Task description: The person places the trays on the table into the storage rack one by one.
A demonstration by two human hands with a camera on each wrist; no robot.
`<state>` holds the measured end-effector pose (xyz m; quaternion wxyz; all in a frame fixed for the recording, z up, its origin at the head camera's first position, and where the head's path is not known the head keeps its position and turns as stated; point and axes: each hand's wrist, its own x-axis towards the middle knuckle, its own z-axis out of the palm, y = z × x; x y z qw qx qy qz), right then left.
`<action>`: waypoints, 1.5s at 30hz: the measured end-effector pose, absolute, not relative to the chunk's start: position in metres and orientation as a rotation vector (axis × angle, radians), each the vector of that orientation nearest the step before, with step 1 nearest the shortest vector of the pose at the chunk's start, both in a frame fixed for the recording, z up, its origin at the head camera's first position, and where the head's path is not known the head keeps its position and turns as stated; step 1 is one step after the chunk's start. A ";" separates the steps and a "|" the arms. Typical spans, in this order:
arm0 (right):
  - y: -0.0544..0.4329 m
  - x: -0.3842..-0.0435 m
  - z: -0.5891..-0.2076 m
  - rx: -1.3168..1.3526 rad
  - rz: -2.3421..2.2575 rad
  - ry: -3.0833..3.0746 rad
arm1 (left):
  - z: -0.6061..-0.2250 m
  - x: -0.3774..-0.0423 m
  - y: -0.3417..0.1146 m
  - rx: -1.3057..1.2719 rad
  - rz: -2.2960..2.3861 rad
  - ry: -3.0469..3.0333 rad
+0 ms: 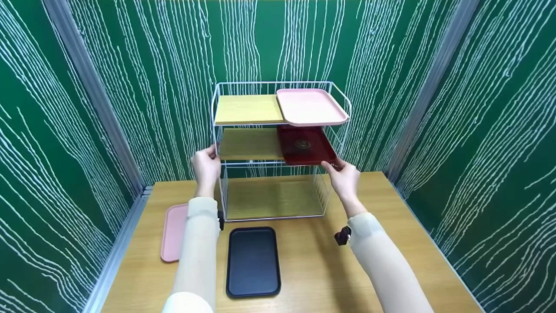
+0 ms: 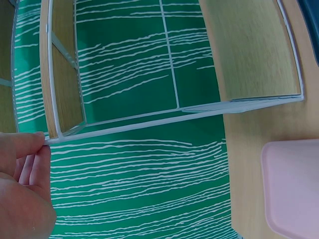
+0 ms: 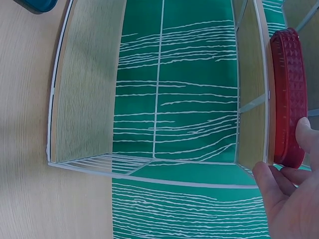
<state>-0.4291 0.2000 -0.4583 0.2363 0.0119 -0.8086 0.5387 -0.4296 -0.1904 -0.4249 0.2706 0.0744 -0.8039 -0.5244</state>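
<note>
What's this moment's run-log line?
left hand: grips wire rack | right hand: grips maroon tray, middle shelf | pink trays: top shelf, table | black tray: table

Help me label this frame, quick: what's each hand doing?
Left hand: closed, pinching the wire rack at its middle shelf.
Right hand: closed, holding the red tray by its near right corner.

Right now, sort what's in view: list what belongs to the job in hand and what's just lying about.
In the job, it seems:
dark red tray, at the right hand
wire rack, held by the left hand

Lying by, untouched, though possibly needed too:
upper pink tray, on the top shelf
lower pink tray, on the table
blue-black tray, likewise
</note>
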 end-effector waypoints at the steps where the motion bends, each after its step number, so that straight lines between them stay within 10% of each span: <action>1: 0.200 -0.429 -0.458 0.032 1.478 -2.221 | -0.425 -0.430 -0.190 0.202 -1.414 -2.168; 45: 0.243 -0.446 -0.487 0.037 1.538 -2.255 | -0.424 -0.427 -0.191 0.180 -1.408 -2.162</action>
